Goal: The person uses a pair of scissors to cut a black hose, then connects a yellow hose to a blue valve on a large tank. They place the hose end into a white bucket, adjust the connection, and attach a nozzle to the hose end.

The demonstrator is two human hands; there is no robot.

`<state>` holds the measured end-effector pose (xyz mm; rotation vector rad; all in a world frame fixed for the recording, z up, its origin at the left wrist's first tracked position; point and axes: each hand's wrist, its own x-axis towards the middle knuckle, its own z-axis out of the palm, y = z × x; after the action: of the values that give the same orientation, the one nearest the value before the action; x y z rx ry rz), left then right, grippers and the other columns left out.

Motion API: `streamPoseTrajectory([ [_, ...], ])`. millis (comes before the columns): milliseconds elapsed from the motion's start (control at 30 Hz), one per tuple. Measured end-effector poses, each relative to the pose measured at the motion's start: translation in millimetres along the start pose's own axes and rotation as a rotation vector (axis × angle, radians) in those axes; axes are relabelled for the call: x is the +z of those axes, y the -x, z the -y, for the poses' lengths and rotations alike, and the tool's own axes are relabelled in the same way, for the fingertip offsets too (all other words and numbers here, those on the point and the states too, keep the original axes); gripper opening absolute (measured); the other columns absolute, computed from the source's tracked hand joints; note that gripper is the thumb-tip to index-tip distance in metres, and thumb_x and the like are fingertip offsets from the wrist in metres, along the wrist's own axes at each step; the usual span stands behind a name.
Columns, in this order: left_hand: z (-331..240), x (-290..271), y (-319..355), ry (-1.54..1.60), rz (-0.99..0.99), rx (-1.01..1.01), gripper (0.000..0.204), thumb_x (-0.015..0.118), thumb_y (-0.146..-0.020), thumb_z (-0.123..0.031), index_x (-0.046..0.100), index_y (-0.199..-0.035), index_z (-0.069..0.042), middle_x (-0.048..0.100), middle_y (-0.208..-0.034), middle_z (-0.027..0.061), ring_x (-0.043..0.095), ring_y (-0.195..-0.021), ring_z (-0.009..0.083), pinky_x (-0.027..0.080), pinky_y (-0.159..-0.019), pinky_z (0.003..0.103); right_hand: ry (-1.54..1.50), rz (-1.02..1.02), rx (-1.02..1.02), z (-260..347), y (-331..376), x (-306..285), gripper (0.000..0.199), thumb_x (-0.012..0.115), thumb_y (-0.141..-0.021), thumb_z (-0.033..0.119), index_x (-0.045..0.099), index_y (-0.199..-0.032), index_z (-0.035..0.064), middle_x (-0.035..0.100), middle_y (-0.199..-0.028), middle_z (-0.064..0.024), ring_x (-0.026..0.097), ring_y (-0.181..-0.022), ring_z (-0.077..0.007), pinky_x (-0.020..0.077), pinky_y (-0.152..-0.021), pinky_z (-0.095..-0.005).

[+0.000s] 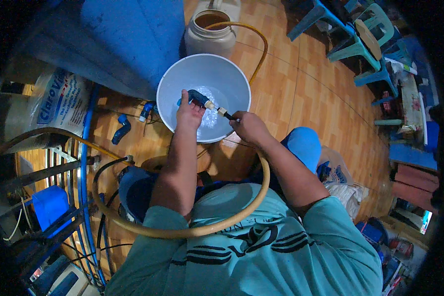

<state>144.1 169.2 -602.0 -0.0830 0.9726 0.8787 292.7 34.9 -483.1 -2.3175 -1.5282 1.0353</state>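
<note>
Over the white basin, which holds some water, my left hand is turned palm up with fingers curled under a dark blue pipe fitting. The fitting has a cream-white end, pointing right. My right hand grips a short black tube with a white tip. That tip faces the fitting's white end; I cannot tell whether they touch. A tan hose loops across my lap and rises under my right forearm; its end there is hidden.
Behind the basin stand a white jug with a thin yellow hose in its mouth and a large blue drum. A blue elbow fitting lies on the floor at left, near a metal rack. Plastic stools stand far right.
</note>
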Motion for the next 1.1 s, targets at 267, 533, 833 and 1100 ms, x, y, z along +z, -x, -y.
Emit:
streamPoseTrajectory([
  [267,3.2,-6.4,-4.2,0.049,-0.018,-0.001,0.061,0.071,-0.084,-0.052,0.05,-0.113,-0.003,0.056,-0.111,0.0117,0.059,-0.105,0.0269,0.05,-0.094,0.044,-0.07,-0.04,-0.035,0.6,-10.0,13.5,0.033,0.058,-0.091,0.03,0.067,-0.108,0.0032,0.068,-0.095,-0.0217,0.065,-0.089,-0.0392,0.0508,-0.081,-0.0449],
  [533,6.7,-0.8,7.4,0.069,-0.015,-0.03,0.055,0.07,-0.085,-0.049,0.051,-0.113,-0.006,0.058,-0.108,0.0116,0.06,-0.104,0.0271,0.049,-0.096,0.046,-0.029,-0.073,-0.113,-5.3,-22.9,25.0,0.028,0.061,-0.091,0.024,0.066,-0.107,0.0024,0.068,-0.084,-0.0194,0.067,-0.076,-0.0335,0.0521,-0.071,-0.0421],
  [833,-1.7,19.2,29.9,0.296,0.122,-0.056,0.049,0.073,-0.082,-0.044,0.052,-0.103,-0.004,0.059,-0.095,0.0128,0.06,-0.093,0.0298,0.051,-0.089,0.05,-0.6,0.177,0.168,0.2,-22.4,15.3,0.018,0.058,-0.096,0.024,0.059,-0.095,0.0063,0.062,-0.07,-0.0048,0.049,-0.052,-0.0118,0.0385,-0.047,-0.0279],
  [1100,-2.0,46.1,18.5,0.19,0.013,-0.091,0.06,0.078,-0.073,-0.058,0.046,-0.093,-0.011,0.053,-0.082,0.0075,0.056,-0.069,0.0209,0.051,-0.059,0.036,-0.559,0.07,0.122,12.3,-20.8,29.9,0.026,0.056,-0.096,0.023,0.062,-0.103,-0.0006,0.063,-0.07,-0.0093,0.058,-0.06,-0.0193,0.0472,-0.059,-0.0366],
])
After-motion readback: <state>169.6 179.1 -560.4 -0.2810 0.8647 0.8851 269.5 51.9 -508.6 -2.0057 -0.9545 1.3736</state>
